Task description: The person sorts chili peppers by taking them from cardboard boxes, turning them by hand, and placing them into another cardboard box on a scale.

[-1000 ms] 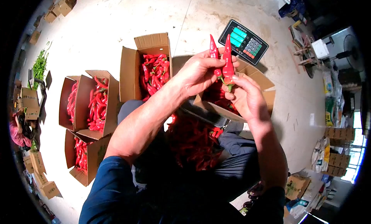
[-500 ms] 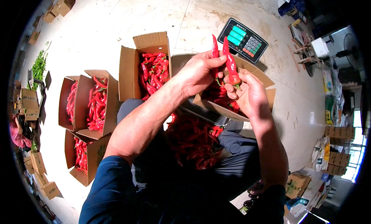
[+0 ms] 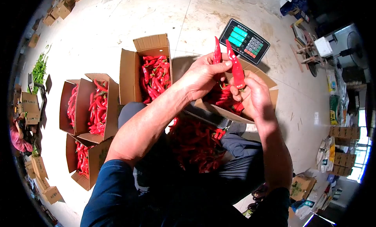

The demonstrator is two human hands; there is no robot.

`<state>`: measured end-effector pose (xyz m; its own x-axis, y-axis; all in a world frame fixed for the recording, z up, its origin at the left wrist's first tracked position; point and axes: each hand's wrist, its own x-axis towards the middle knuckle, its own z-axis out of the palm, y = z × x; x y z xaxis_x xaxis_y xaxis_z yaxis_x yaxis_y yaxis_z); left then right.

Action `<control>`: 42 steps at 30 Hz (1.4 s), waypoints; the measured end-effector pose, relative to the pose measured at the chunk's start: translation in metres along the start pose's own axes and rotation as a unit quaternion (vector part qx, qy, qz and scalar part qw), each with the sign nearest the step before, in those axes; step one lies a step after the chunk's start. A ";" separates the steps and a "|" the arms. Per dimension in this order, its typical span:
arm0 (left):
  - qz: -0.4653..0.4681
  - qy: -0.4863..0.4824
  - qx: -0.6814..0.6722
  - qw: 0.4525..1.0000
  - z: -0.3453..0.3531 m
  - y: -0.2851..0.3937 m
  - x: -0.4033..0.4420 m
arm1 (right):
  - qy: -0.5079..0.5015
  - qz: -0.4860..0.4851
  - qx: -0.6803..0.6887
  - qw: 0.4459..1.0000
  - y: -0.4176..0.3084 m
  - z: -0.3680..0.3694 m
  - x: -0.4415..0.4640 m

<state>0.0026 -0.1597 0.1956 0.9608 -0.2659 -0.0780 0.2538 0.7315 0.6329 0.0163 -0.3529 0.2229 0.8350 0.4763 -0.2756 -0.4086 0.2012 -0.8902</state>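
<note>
My left hand point(image 3: 203, 74) is closed around a red chili pepper point(image 3: 217, 50), whose pointed tip sticks up past the fingers. Beside it, my right hand point(image 3: 255, 94) grips a second red chili pepper point(image 3: 236, 70) near its stem end, tip upward. The left thumb lies against or very close to this second pepper; I cannot tell which. Below both hands stands an open cardboard box point(image 3: 256, 70) with red peppers point(image 3: 219, 94) in it, partly hidden by the hands. A heap of red peppers point(image 3: 196, 144) lies between my legs, partly in shadow.
A digital scale display point(image 3: 244, 41) with lit screens stands beyond the box. To the left are several open cardboard boxes point(image 3: 127, 76) of red peppers. Green peppers point(image 3: 39, 68) lie at the far left, near a person in pink point(image 3: 19, 138). Eggplants point(image 3: 258, 193) show at lower right.
The pepper in my right hand has shifted slightly down and turned, so less of its stem shows. Fingers of the right hand have moved a little around it. The left hand keeps its pepper.
</note>
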 end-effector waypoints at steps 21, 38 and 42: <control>-0.008 0.034 -0.078 0.996 0.007 -0.016 -0.002 | 0.134 -0.318 -0.566 0.749 0.024 0.021 -0.001; 0.016 -0.008 -0.024 1.000 0.006 -0.010 0.003 | 0.085 -0.050 -0.195 0.976 -0.001 0.005 -0.006; 0.022 0.018 0.013 1.000 -0.003 -0.017 0.007 | 0.086 -0.107 -0.270 0.953 0.008 0.002 -0.003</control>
<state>0.0054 -0.1719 0.1821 0.9745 -0.2109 -0.0764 0.2084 0.7247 0.6568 0.0097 -0.3506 0.2172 0.9447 0.3177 -0.0809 -0.0114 -0.2146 -0.9766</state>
